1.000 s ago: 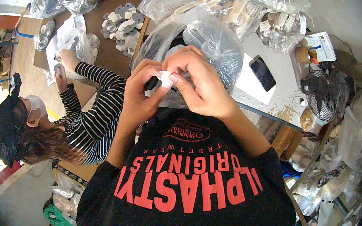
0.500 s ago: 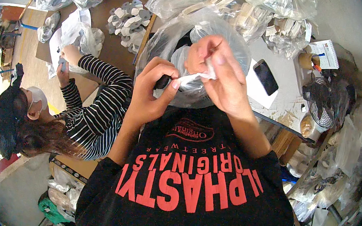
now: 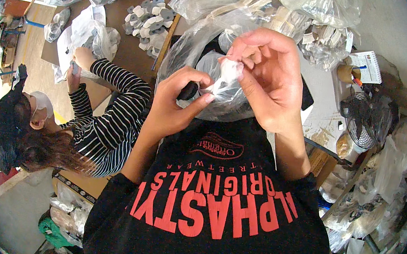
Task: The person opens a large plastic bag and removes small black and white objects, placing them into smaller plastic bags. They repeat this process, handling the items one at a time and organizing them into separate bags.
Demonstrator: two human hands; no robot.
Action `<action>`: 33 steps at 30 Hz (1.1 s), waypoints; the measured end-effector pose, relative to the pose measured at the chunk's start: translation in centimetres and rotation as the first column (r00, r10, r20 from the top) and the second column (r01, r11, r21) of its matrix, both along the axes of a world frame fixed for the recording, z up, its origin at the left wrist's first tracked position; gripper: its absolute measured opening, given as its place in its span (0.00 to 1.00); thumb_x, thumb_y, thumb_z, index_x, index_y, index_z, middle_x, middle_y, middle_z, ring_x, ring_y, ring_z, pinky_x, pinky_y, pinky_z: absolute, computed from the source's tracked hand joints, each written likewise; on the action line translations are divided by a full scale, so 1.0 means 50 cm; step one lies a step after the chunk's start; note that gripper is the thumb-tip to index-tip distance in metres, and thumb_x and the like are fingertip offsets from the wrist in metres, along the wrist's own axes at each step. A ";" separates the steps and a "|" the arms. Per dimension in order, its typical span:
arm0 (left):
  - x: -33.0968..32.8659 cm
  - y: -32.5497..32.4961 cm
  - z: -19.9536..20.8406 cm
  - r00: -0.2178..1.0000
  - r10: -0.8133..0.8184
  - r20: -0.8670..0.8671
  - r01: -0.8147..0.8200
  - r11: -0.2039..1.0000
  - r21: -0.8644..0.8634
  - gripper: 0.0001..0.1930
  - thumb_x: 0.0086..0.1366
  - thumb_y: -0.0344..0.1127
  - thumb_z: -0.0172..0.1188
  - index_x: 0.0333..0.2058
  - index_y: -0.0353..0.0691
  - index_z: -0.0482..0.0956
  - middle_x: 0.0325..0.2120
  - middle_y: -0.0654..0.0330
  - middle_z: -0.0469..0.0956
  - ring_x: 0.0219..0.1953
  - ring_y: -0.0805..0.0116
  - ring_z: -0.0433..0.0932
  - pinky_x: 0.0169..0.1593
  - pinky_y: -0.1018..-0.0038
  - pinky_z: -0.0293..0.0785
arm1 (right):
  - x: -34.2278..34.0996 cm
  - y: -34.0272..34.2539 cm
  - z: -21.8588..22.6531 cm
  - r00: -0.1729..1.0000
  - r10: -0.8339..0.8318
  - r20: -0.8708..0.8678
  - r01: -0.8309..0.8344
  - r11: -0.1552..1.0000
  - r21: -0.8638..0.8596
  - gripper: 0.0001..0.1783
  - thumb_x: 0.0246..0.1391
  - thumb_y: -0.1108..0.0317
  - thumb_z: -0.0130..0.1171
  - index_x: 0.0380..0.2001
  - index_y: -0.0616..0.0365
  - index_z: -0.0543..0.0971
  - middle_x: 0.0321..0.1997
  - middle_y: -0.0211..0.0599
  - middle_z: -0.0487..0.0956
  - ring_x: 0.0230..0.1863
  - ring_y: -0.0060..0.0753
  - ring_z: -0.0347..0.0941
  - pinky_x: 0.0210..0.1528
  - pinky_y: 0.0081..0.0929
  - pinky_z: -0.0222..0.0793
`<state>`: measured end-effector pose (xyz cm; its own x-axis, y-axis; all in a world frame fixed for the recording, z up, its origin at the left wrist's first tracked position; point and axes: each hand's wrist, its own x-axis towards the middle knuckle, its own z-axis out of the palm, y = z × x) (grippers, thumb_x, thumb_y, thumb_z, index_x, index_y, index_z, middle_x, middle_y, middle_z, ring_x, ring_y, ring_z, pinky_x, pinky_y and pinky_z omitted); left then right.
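Note:
In front of my chest, a small bunched piece of thin white plastic [image 3: 229, 75] stretches between my two hands. My left hand [image 3: 171, 106] is closed on its lower left end, thumb and forefinger pinching. The thumb and fingers of my right hand [image 3: 272, 87] close on the upper right end. A rounded black object [image 3: 187, 91] shows in the crook of my left hand; I cannot tell whether it is held or lies behind. Beneath both hands a large clear plastic bag [image 3: 185, 47] rests on the table, its contents mostly covered.
To the left, a person in a striped top [image 3: 117, 95] handles a small grey piece over a clear bag [image 3: 102, 42]. Grey and white pieces [image 3: 149, 23] are piled beyond. On the right are a small fan [image 3: 362, 114], a calendar [image 3: 367, 67] and a cup [image 3: 347, 73].
My right hand has turned and opened out its palm, shifting slightly right and covering most of the phone. The white plastic now appears bunched instead of drawn into a thin strip.

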<state>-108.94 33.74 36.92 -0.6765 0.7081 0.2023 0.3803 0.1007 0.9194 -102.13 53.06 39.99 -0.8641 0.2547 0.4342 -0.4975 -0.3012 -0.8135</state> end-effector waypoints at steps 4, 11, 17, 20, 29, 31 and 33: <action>-0.007 0.009 0.001 0.998 0.023 -0.052 -0.020 0.999 0.043 0.08 0.61 0.25 0.71 0.38 0.36 0.82 0.34 0.58 0.82 0.37 0.65 0.81 0.44 0.72 0.75 | -0.005 0.013 0.003 0.995 -0.043 -0.087 0.056 0.987 0.148 0.31 0.58 0.92 0.50 0.64 0.61 0.66 0.52 0.38 0.74 0.55 0.30 0.74 0.64 0.32 0.68; 0.006 0.017 0.016 0.972 0.171 0.164 -0.196 0.969 0.148 0.12 0.57 0.18 0.67 0.40 0.36 0.82 0.35 0.63 0.82 0.40 0.74 0.79 0.48 0.76 0.73 | 0.017 0.014 -0.009 0.984 -0.117 0.136 0.021 0.829 0.559 0.32 0.49 0.72 0.74 0.57 0.57 0.72 0.49 0.36 0.75 0.49 0.35 0.73 0.52 0.34 0.69; 0.009 0.008 0.030 0.898 0.244 0.366 -0.303 0.947 0.111 0.15 0.59 0.24 0.75 0.44 0.32 0.82 0.39 0.63 0.83 0.43 0.76 0.80 0.50 0.76 0.75 | 0.016 0.010 -0.056 0.985 -0.134 0.111 0.015 0.697 0.717 0.17 0.48 0.70 0.75 0.41 0.54 0.80 0.37 0.36 0.81 0.41 0.47 0.78 0.44 0.40 0.72; 0.003 -0.009 0.022 0.895 0.262 0.362 -0.308 0.948 0.074 0.18 0.59 0.29 0.79 0.45 0.32 0.82 0.40 0.61 0.85 0.44 0.75 0.81 0.49 0.76 0.76 | 0.025 0.007 -0.033 0.967 -0.176 0.184 0.001 0.725 0.689 0.09 0.50 0.73 0.73 0.33 0.55 0.81 0.33 0.34 0.82 0.38 0.43 0.78 0.42 0.39 0.71; -0.042 -0.038 0.053 0.993 0.048 0.106 -0.047 0.999 -0.018 0.15 0.54 0.24 0.75 0.42 0.33 0.85 0.35 0.63 0.84 0.40 0.73 0.80 0.48 0.75 0.74 | 0.032 0.030 -0.038 0.963 -0.206 0.176 0.068 0.812 0.580 0.10 0.50 0.81 0.70 0.34 0.57 0.80 0.32 0.32 0.77 0.34 0.30 0.71 0.39 0.28 0.64; -0.044 -0.037 0.045 0.990 0.038 0.133 -0.049 0.995 0.087 0.14 0.54 0.24 0.73 0.41 0.32 0.85 0.34 0.63 0.83 0.39 0.73 0.79 0.47 0.75 0.73 | 0.034 0.032 -0.045 0.958 -0.222 0.183 0.084 0.823 0.562 0.10 0.49 0.79 0.71 0.33 0.54 0.81 0.32 0.32 0.77 0.34 0.32 0.72 0.40 0.29 0.65; -0.039 -0.032 0.052 0.965 0.015 0.262 -0.053 0.989 0.137 0.12 0.54 0.25 0.72 0.39 0.32 0.85 0.34 0.63 0.82 0.39 0.74 0.78 0.47 0.76 0.72 | 0.039 0.025 -0.046 0.946 -0.245 0.213 0.087 0.822 0.562 0.10 0.50 0.79 0.71 0.34 0.55 0.81 0.32 0.31 0.77 0.35 0.31 0.72 0.40 0.30 0.65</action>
